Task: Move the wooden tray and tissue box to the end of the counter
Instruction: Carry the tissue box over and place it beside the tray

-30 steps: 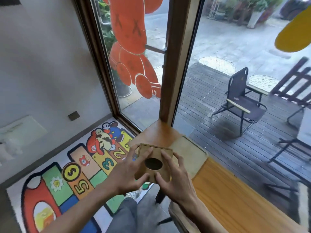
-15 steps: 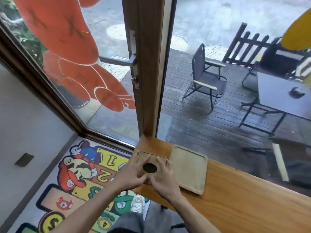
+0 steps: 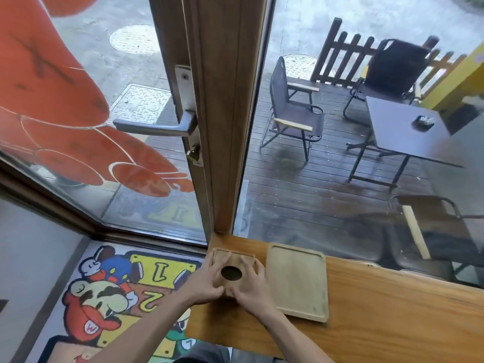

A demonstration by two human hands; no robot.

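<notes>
A square wooden tissue box [image 3: 234, 260] with a round dark hole in its top rests at the left end of the wooden counter [image 3: 392, 310]. My left hand [image 3: 207, 280] grips its left side and my right hand [image 3: 251, 286] grips its right side, fingers laid over the top. Right beside the box lies the flat wooden tray [image 3: 297, 280], empty, touching or nearly touching my right hand. The box's near side is hidden behind my hands.
A wooden window post [image 3: 222, 127] rises just behind the box, with a metal door handle [image 3: 154, 128] to its left. Glass runs along the counter's far edge. Left of the counter the floor drops to a colourful cartoon rug [image 3: 110, 292]. Chairs and a table stand outside.
The tissue box, held in the air over the rug a second ago, has come down onto the counter's left end beside the tray. Both hands stay on it. The view swung right and closer.
</notes>
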